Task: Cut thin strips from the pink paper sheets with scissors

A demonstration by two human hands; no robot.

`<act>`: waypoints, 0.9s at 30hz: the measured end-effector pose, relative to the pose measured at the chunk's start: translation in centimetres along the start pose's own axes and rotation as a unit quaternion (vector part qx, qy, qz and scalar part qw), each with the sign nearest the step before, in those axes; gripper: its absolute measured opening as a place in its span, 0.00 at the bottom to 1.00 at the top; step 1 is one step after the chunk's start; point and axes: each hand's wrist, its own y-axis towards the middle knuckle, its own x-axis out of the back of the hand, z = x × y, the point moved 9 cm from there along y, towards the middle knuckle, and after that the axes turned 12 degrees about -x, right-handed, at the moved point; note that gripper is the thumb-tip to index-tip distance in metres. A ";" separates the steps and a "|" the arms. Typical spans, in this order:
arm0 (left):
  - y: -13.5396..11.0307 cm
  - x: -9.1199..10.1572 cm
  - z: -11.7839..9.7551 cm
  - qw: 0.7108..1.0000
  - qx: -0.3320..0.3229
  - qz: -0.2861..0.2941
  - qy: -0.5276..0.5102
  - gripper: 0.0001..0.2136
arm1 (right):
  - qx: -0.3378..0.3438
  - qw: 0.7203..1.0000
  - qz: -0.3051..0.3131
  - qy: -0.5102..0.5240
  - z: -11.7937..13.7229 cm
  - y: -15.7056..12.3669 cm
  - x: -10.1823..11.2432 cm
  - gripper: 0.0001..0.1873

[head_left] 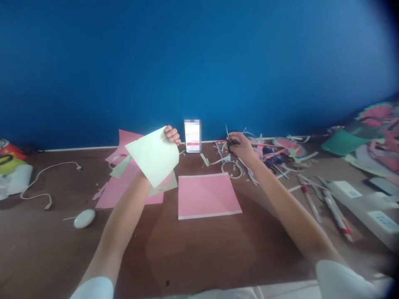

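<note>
My left hand (172,135) grips a pale green sheet of paper (154,155) by its upper right edge; the sheet is tilted up and covers most of the hand and wrist. Over the heap of paper strips at the right, my right hand (241,145) is closed around scissors (231,140), their blades pointing up. Between my arms a pink sheet (208,195) with white strips along its top and bottom edges lies flat on the table. Beneath the green sheet, more pink paper (114,193) and pale green pieces are piled at the left.
A phone (193,137) stands against the blue wall. Paper scraps (280,158) spread at the right, near pens (338,216) and a power strip (378,216). A white oval object (84,219) and a white cable (46,168) lie at the left.
</note>
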 end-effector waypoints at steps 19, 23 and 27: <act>-1.6 -3.6 0.4 0.931 0.098 -0.055 -0.348 0.16 | 0.022 0.997 0.027 -0.071 1.9 -2.0 -2.9 0.24; -1.8 -3.4 0.3 0.942 0.095 -0.060 -0.316 0.15 | 0.033 0.992 0.055 -0.105 1.7 -2.2 -4.0 0.25; -1.8 -3.6 0.0 0.935 0.096 -0.047 -0.337 0.16 | 0.002 0.993 0.048 -0.108 0.3 -1.7 -4.0 0.28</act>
